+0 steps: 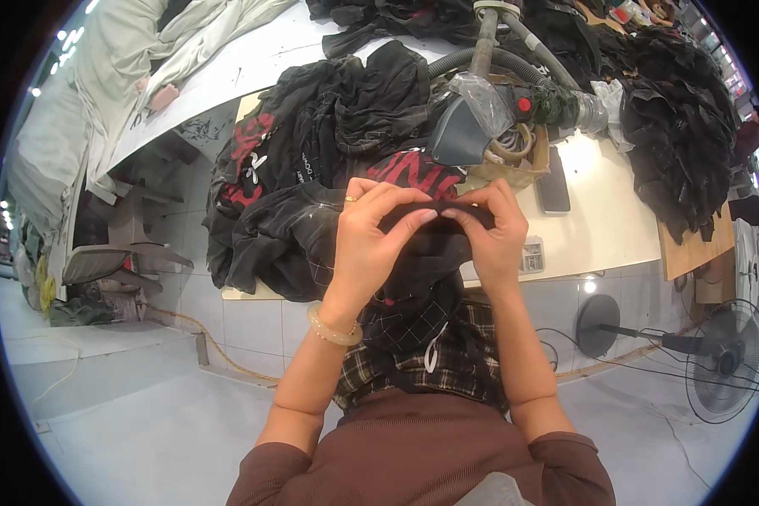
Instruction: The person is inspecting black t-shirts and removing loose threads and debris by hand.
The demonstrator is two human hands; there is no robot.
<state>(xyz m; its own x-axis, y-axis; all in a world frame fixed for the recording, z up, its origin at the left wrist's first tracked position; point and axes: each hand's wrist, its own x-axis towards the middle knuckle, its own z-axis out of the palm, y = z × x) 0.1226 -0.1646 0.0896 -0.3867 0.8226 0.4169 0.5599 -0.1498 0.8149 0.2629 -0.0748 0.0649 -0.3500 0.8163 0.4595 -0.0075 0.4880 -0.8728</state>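
Both my hands pinch the edge of a black garment (434,249) and hold it up at the near edge of the table. My left hand (375,223) grips the fabric between thumb and fingers, and a ring and a pale bangle show on that side. Close beside it, my right hand (491,226) pinches the same edge, the thumb tips almost meeting. The garment's lower part, with a thin white grid pattern, hangs down over my lap. A white loop of cord (432,350) dangles there. Behind my hands lies cloth with red lettering (413,171).
A pile of black garments (337,114) covers the table's left. A grey suction hood (462,131) on a hose stands beyond my hands, near a cardboard box (514,173), a phone (554,187) and a small compartment case (532,255). More black clothes (679,126) hang at right; a fan (725,363) stands on the floor.
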